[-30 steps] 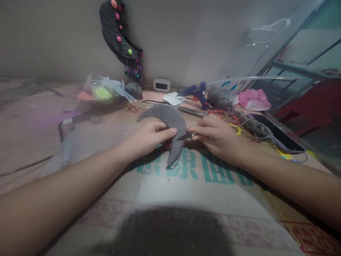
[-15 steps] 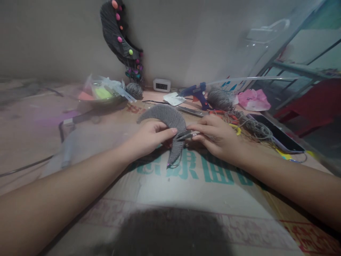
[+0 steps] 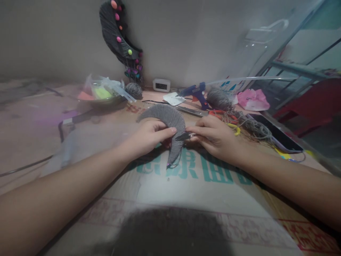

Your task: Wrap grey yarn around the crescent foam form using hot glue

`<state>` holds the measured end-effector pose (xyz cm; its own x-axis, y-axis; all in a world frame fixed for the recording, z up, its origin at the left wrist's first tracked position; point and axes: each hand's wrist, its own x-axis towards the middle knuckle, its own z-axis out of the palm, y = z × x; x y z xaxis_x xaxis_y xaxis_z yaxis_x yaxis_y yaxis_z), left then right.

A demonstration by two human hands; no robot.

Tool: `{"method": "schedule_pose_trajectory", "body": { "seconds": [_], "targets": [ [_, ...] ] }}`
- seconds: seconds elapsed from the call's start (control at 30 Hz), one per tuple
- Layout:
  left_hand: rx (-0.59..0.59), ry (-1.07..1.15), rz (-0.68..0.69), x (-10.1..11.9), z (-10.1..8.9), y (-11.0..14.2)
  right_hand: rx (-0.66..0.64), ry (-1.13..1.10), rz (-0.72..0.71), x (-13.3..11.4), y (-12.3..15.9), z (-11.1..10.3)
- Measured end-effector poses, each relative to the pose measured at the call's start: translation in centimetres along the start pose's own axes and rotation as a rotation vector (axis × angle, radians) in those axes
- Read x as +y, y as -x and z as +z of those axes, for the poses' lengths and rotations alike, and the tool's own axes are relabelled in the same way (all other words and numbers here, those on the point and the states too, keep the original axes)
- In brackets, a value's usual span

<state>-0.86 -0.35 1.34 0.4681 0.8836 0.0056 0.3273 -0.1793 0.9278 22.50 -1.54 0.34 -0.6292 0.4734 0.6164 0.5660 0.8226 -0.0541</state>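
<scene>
A crescent shape wrapped in grey yarn [image 3: 167, 119] lies on a printed cardboard sheet [image 3: 186, 188]. My left hand [image 3: 149, 137] pinches its inner edge, thumb and fingers closed on it. My right hand [image 3: 213, 137] is closed on small metal snips [image 3: 185, 136], whose blades point left and touch the crescent's right side. The crescent's lower tip points toward me with loose yarn ends hanging from it.
Behind the hands lie a blue glue gun [image 3: 195, 91], a grey yarn ball [image 3: 220, 99], loose yarn, orange-handled scissors [image 3: 222, 113] and a phone [image 3: 274, 133]. A bowl with craft bits [image 3: 102, 95], a second yarn ball [image 3: 134, 90], a small clock [image 3: 161, 85] and a dark beaded crescent [image 3: 117, 35] stand by the wall.
The snips' blades showed apart half a second ago and are together now. Both hands and the crescent have stayed nearly in place.
</scene>
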Motion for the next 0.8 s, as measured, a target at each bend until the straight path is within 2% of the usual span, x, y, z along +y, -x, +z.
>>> {"method": "schedule_pose_trajectory", "body": {
  "seconds": [0.63, 0.8],
  "targets": [
    [-0.009, -0.038, 0.037, -0.39, 0.03, -0.11, -0.009, -0.017, 0.001, 0.12, -0.09, 0.09],
    [0.012, -0.068, 0.045, -0.17, -0.08, -0.06, -0.033, -0.003, 0.058, -0.17, -0.17, -0.28]
  ]
}}
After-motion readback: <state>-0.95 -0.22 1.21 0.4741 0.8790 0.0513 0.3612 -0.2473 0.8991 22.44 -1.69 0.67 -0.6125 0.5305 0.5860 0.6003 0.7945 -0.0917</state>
